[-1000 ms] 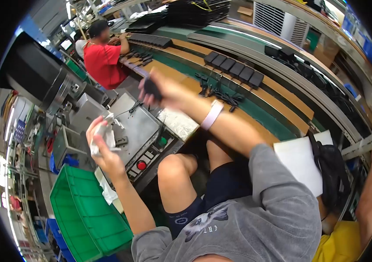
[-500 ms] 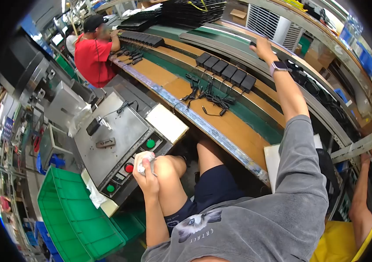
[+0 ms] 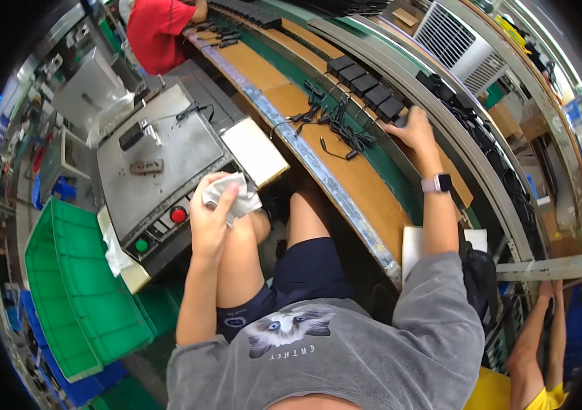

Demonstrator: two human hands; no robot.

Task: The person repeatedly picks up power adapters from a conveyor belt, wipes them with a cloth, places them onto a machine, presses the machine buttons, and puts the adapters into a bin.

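My left hand [image 3: 210,212], raised above my knee, has its fingers closed on a crumpled white cloth [image 3: 235,198]. On the bench, my right hand [image 3: 414,133], with a watch on the wrist, grips the near end of a row of black power adapters [image 3: 365,85]. Its thumb and fingers are around the last adapter, which they mostly hide. Beside the row lie the adapters' bundled black cables and plugs [image 3: 349,137]. To the left, one more black adapter [image 3: 131,137] with its cable rests on a metal plate, near a small brown block [image 3: 146,167].
A machine panel with a red button [image 3: 178,214] and a green button [image 3: 141,244] sits at left. Below it stands a green bin [image 3: 65,294]. A co-worker in a red shirt [image 3: 158,34] works farther along the bench. A metal rail [image 3: 472,160] borders the far side.
My right hand has come back from over the far rail and down onto the nearest adapter in the row. My left hand still holds the cloth, now more spread out. The view has shifted.
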